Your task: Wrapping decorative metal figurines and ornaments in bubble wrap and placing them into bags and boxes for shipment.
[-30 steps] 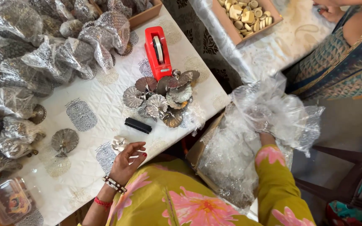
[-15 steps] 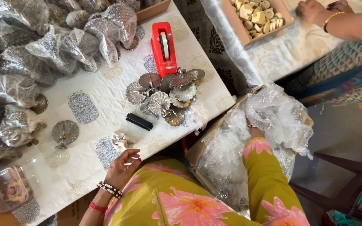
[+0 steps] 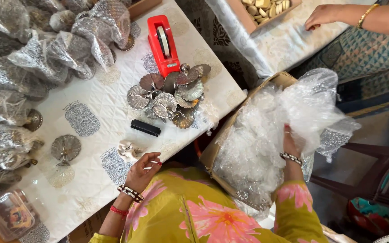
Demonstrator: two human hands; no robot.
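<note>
Beside table (image 3: 113,103), right hand (image 3: 290,145) grips plastic bag (image 3: 311,108) in box (image 3: 212,153)

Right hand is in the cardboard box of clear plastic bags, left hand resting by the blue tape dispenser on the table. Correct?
Not quite: the tape dispenser is red, not blue, and it sits far from the left hand, as the head view shows. The right hand is in the cardboard box among the clear plastic bags.

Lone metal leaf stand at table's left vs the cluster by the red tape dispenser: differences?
The lone leaf stand stands by itself, upright on its base; the cluster of leaf stands is many pieces heaped, overlapping, tilted. The lone one sits nearer the bagged items; the cluster touches the red tape dispenser. Both are unwrapped, silvery metal.
</note>
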